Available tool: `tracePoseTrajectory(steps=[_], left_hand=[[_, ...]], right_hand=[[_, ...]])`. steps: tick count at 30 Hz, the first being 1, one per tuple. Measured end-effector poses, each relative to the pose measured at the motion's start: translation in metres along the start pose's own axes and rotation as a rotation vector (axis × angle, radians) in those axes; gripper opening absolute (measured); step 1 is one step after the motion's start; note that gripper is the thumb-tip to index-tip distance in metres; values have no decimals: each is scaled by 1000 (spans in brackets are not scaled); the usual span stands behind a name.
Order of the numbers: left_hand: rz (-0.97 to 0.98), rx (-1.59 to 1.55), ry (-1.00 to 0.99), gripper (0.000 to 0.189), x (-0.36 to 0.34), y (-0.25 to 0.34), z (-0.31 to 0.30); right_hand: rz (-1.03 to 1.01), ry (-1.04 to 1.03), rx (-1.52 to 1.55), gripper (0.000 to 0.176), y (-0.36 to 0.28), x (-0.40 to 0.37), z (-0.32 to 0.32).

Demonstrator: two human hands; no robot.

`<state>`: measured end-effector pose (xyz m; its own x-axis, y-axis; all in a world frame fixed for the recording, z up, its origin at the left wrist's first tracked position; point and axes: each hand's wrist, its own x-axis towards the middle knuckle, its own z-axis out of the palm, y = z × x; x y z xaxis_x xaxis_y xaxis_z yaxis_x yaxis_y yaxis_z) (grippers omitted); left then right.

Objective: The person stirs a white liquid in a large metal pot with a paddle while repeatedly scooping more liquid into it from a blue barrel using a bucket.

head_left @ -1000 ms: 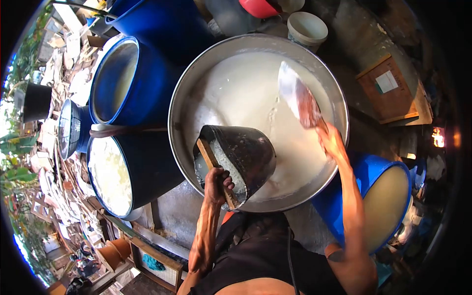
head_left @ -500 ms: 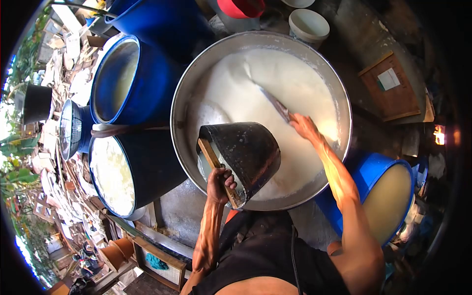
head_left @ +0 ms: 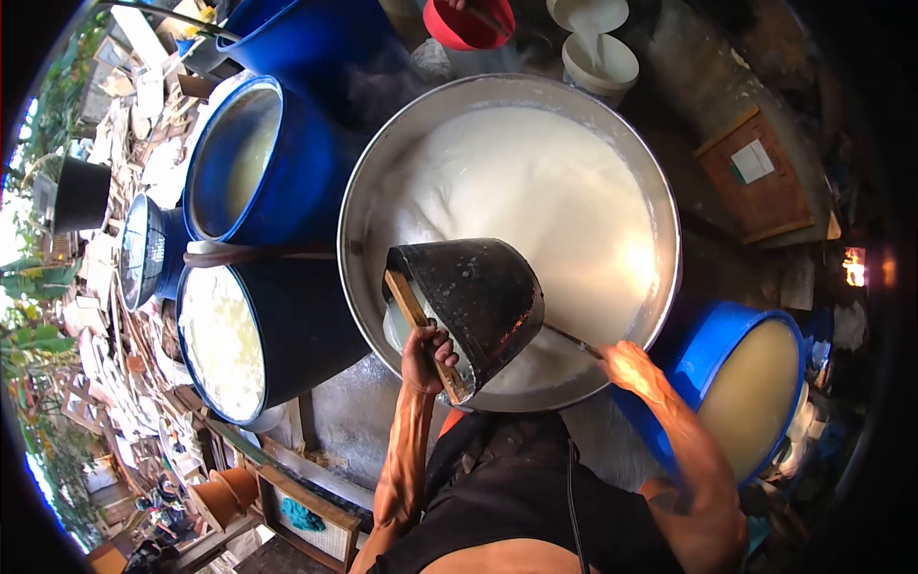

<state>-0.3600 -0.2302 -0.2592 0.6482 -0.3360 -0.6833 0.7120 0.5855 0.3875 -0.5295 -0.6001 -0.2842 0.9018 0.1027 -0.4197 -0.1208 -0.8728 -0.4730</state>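
Observation:
My left hand point(head_left: 430, 360) is closed around the wooden crossbar point(head_left: 409, 304) of a black bucket point(head_left: 469, 297). The bucket tilts on its side over the near left of a wide metal vat point(head_left: 356, 182). Milky white liquid point(head_left: 535, 172) fills much of the vat, with ripples at its left side. My right hand point(head_left: 631, 367), at the vat's near right rim, grips a thin stirring paddle point(head_left: 572, 339). The paddle slants down and left, and its far end is hidden behind the bucket.
Blue drums point(head_left: 277, 143) and a dark drum with white contents point(head_left: 222, 335) stand left. A blue tub of yellowish liquid point(head_left: 755, 392) sits right. Beyond the vat, another person's hand point(head_left: 457, 5) is at a red bowl point(head_left: 469, 27); liquid pours into a white bucket point(head_left: 617, 75). Fire point(head_left: 854, 266) burns far right.
My right hand has drawn the paddle back from the vat's middle toward its near right rim. My left hand and the bucket stay put. White liquid now pours between the white buckets at the back.

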Motion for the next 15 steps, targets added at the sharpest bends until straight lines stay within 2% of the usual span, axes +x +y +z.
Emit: tracePoseTrajectory(steps=[2,4,6,10,14,15], left_hand=[[-3,-7,-13,16,0,1,-1],[-1,-8,-2,16,1,1,-3],[0,-9,6,16,3,0,-3],[-10,1,24,15,-1,4,4],[-29,-54,57,15,-2,4,1],[-33,-80,34,14,-1,5,-2]], right_hand=[[59,-219,2,18,-2,-2,-48],[-6,-249,97,23,5,-1,-91],[371,-329,539,21,-1,0,-129],[523,-7,689,18,-5,36,-135],[367,399,672,18,30,132,-98],[378,428,622,19,36,159,-98]])
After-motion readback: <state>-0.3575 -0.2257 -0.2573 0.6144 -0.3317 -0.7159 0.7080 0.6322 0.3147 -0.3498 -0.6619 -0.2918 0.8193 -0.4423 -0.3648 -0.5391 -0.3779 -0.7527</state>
